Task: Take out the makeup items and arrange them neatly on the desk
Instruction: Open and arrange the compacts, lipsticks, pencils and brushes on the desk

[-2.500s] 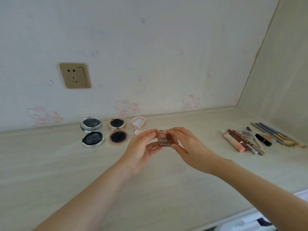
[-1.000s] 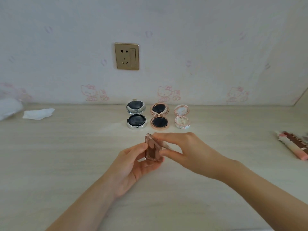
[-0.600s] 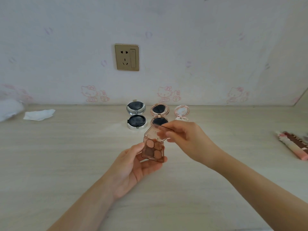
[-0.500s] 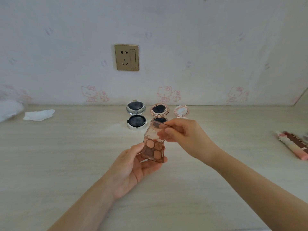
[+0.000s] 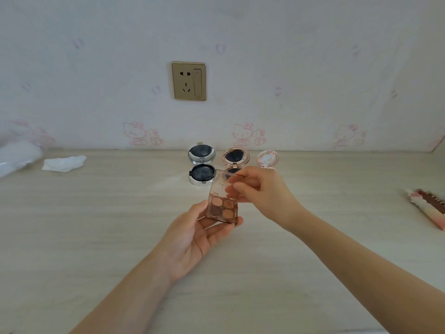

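Above the pale desk (image 5: pixel 96 237), the left hand (image 5: pixel 192 239) cradles an eyeshadow palette (image 5: pixel 222 209) in curled fingers, while the right hand (image 5: pixel 262 191) pinches its clear lid (image 5: pixel 220 185), lifted seemingly near upright.

Left hand (image 5: pixel 192 239) holds open eyeshadow palette (image 5: pixel 222 209) above counter (image 5: pixel 96 225); right hand (image 5: pixel 262 191) pinches its clear lid (image 5: pixel 220 185).

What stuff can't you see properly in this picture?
Head view:
- Rose-gold compact: its lower half is hidden by the eyeshadow palette lid and the right hand.
- Pink compact: its base is hidden behind that hand.
- Makeup tubes: cut off by the right edge.
- White bag: cut off by the left edge.
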